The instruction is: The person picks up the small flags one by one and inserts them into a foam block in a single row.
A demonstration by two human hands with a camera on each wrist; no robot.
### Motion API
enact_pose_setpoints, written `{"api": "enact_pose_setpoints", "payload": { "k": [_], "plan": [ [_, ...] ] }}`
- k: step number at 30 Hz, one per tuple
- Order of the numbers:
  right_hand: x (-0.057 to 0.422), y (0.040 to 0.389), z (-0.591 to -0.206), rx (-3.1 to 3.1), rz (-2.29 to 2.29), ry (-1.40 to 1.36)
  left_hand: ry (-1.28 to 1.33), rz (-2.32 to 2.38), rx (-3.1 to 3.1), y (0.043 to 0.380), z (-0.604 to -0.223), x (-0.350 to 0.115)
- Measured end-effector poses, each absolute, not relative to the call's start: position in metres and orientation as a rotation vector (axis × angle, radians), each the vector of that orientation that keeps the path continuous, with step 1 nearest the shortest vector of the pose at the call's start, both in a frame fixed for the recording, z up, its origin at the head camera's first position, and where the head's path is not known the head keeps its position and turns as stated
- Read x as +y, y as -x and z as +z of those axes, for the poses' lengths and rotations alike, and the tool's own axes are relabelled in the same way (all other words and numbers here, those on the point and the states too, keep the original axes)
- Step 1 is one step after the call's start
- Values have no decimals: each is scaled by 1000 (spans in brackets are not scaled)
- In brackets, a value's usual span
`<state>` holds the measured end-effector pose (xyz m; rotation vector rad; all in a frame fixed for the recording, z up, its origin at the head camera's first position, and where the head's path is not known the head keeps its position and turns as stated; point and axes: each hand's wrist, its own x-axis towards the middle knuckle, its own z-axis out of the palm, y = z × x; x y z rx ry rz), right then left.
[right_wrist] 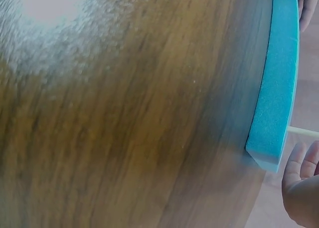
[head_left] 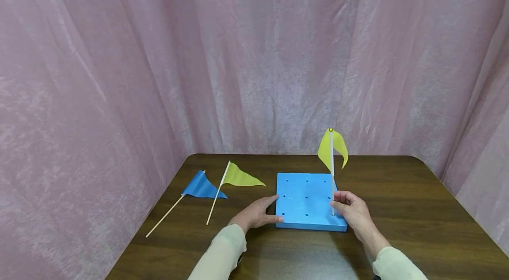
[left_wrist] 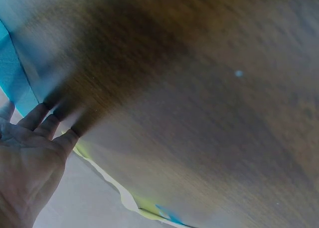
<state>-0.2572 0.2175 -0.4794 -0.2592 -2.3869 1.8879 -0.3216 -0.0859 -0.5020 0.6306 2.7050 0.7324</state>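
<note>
A: What do we see first?

B: We see a yellow flag (head_left: 333,149) on a thin stick. It stands straight up in a hole near the right front corner of the blue block (head_left: 306,198).

A: Who has hold of it?

B: The right hand (head_left: 355,212). Its fingers are curled and pinch the stick low down, just above the block. The arm comes in from the bottom right, in a pale sleeve (head_left: 397,266).

A: And the other hand?

B: The left hand (head_left: 256,213) lies flat on the table (head_left: 417,209). Its fingers are straight and touch the left side of the block. It grips nothing.

A: What do the wrist views give us?

B: The left wrist view shows the palm (left_wrist: 25,168) up close, with fingertips down on the brown wood (left_wrist: 199,113) next to a bit of the block (left_wrist: 15,78). We do not see any flags there. The right wrist view shows the thick front edge of the block (right_wrist: 276,88) and a small piece of the stick (right_wrist: 303,131) beside the hand (right_wrist: 301,183). Both are blurry.

A: What does only the head view show?

B: Two more flags lying flat on the table, left of the block. One is blue (head_left: 200,187), one is yellow (head_left: 240,177). A pink curtain (head_left: 238,50) hangs all around.
</note>
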Motion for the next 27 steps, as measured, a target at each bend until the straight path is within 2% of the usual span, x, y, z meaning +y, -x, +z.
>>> {"api": "enact_pose_setpoints", "payload": {
  "k": [27],
  "plan": [
    [254,250,-480,-2620,1721,189,-610,750,2685,322,-500,-86]
  ]
}}
